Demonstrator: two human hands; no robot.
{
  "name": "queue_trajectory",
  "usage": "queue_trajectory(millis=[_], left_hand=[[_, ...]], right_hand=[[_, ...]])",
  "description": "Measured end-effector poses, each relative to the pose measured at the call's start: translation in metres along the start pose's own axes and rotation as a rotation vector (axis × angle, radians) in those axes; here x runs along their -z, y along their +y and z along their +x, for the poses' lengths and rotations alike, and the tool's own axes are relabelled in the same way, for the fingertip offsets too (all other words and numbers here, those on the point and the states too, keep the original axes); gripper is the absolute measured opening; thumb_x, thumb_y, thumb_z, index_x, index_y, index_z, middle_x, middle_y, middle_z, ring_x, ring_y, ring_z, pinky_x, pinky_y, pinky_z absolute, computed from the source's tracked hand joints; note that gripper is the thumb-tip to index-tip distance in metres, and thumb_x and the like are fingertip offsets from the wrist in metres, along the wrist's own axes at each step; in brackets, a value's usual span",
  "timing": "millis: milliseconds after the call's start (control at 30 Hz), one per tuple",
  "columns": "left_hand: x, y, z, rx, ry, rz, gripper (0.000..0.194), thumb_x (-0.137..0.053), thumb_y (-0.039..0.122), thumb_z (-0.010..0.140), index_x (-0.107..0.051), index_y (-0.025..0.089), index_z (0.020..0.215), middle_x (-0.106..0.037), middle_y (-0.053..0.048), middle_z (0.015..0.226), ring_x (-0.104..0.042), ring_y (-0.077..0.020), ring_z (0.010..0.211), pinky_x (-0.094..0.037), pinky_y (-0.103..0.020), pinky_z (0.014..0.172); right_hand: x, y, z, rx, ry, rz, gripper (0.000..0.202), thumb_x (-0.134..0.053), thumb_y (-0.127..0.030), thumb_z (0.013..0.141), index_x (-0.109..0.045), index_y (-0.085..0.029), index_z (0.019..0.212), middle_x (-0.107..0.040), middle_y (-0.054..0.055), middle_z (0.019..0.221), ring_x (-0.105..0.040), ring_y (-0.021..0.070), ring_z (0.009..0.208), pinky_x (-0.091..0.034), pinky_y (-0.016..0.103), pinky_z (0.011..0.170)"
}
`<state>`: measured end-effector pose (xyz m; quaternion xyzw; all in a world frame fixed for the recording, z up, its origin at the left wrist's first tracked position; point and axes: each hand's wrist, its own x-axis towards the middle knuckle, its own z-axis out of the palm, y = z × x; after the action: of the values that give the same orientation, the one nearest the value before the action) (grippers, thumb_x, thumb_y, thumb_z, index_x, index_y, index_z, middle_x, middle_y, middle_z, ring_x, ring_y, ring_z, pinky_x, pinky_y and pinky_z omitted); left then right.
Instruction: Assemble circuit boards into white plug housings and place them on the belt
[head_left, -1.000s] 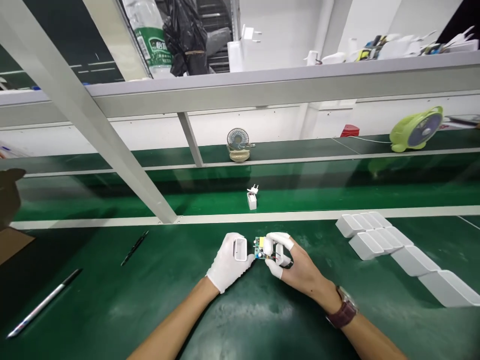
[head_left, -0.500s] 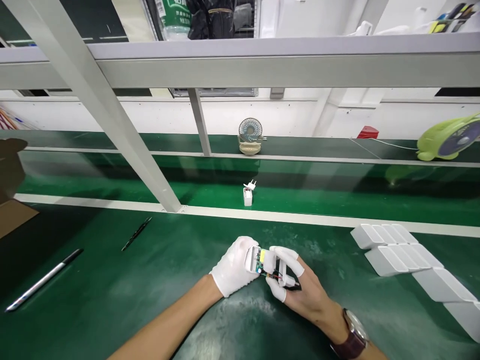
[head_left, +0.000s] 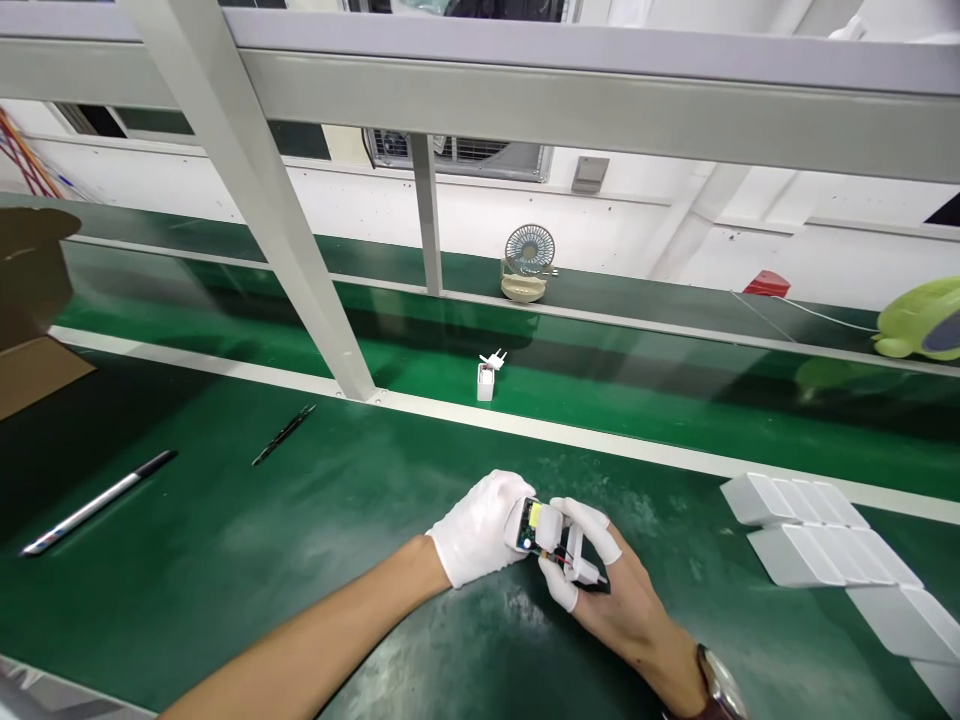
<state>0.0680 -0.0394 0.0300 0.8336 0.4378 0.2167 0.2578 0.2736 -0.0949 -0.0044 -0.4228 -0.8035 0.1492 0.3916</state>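
My left hand (head_left: 487, 525), in a white glove, is closed around a white power adapter housing (head_left: 516, 522) held above the green table. A circuit board (head_left: 527, 528) with a yellow-wrapped part shows at its open end. My right hand (head_left: 611, 570) has white covers on its fingertips. Its thumb and fingers are closed on the adapter's white end cover (head_left: 576, 552), close to the board. Thin red and dark wires run between board and cover. A dark piece (head_left: 600, 584) shows under the right palm; I cannot tell what it is.
Several white housings (head_left: 817, 553) stand in rows at the right. A small adapter with a plug (head_left: 486, 382) sits beyond the white strip. Left lie a pen (head_left: 97, 505), dark tweezers (head_left: 283, 435) and a cardboard box (head_left: 37, 300). A slanted metal post (head_left: 300, 270) rises behind.
The view has tilted down and turned, shifting the surroundings. Both hands keep their hold on the adapter parts, with the board and cover turned only slightly.
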Motion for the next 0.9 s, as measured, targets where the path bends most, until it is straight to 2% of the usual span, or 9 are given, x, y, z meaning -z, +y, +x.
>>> queue_trajectory(millis=[133, 233, 300, 400, 533, 767, 900], left_hand=[[-0.001, -0.002, 0.0, -0.026, -0.013, 0.014, 0.024, -0.062, 0.018, 0.068, -0.04, 0.021, 0.061, -0.051, 0.0, 0.065, -0.05, -0.0149, 0.061, -0.035, -0.028, 0.056], [-0.006, -0.007, -0.002, -0.033, 0.01, 0.017, 0.019, -0.064, 0.02, 0.07, -0.046, 0.021, 0.064, -0.054, -0.001, 0.069, -0.054, -0.0162, 0.065, -0.039, -0.028, 0.058], [-0.011, -0.01, -0.005, -0.042, 0.074, 0.007, 0.011, -0.067, 0.022, 0.07, -0.058, 0.02, 0.076, -0.062, -0.005, 0.079, -0.06, -0.0203, 0.075, -0.046, -0.03, 0.066], [-0.017, -0.013, -0.009, -0.054, 0.168, -0.011, 0.024, -0.069, 0.024, 0.073, -0.065, 0.018, 0.096, -0.066, -0.009, 0.094, -0.065, -0.0261, 0.091, -0.052, -0.036, 0.082], [-0.018, -0.013, -0.008, -0.067, 0.19, -0.011, 0.017, -0.067, 0.025, 0.076, -0.066, 0.018, 0.091, -0.066, -0.011, 0.093, -0.066, -0.0275, 0.092, -0.054, -0.04, 0.084], [-0.013, -0.005, -0.003, -0.054, 0.141, -0.02, 0.009, -0.068, 0.024, 0.072, -0.061, 0.019, 0.075, -0.062, -0.008, 0.079, -0.064, -0.0259, 0.083, -0.053, -0.04, 0.08], [-0.009, 0.003, 0.001, -0.032, 0.037, -0.011, 0.009, -0.064, 0.018, 0.074, -0.057, 0.02, 0.067, -0.059, -0.003, 0.07, -0.06, -0.0198, 0.07, -0.049, -0.033, 0.071]], right_hand=[[0.001, -0.004, 0.003, 0.009, 0.004, -0.018, 0.063, -0.061, -0.021, 0.091, -0.037, -0.024, 0.149, -0.062, 0.013, 0.126, -0.066, 0.0264, 0.108, -0.06, 0.039, 0.086], [0.002, -0.006, 0.004, 0.029, -0.005, -0.005, 0.067, -0.061, -0.019, 0.091, -0.033, -0.025, 0.151, -0.061, 0.014, 0.127, -0.065, 0.0273, 0.109, -0.06, 0.04, 0.086], [0.001, -0.006, 0.003, 0.029, -0.008, 0.007, 0.068, -0.061, -0.017, 0.091, -0.032, -0.025, 0.152, -0.061, 0.014, 0.127, -0.065, 0.0273, 0.109, -0.06, 0.041, 0.086], [0.001, -0.006, 0.002, 0.027, -0.02, 0.019, 0.071, -0.061, -0.016, 0.09, -0.03, -0.027, 0.153, -0.06, 0.014, 0.13, -0.063, 0.0281, 0.112, -0.059, 0.043, 0.089], [0.002, -0.006, 0.003, 0.035, -0.03, 0.032, 0.073, -0.062, -0.015, 0.09, -0.029, -0.028, 0.154, -0.06, 0.013, 0.131, -0.062, 0.0285, 0.116, -0.058, 0.043, 0.092], [-0.001, -0.008, 0.005, 0.022, -0.025, 0.039, 0.071, -0.062, -0.016, 0.091, -0.029, -0.029, 0.153, -0.06, 0.012, 0.13, -0.062, 0.027, 0.116, -0.057, 0.042, 0.093], [-0.007, -0.01, 0.004, -0.007, -0.013, 0.003, 0.067, -0.061, -0.019, 0.092, -0.032, -0.027, 0.151, -0.062, 0.013, 0.124, -0.065, 0.0276, 0.109, -0.059, 0.043, 0.087]])
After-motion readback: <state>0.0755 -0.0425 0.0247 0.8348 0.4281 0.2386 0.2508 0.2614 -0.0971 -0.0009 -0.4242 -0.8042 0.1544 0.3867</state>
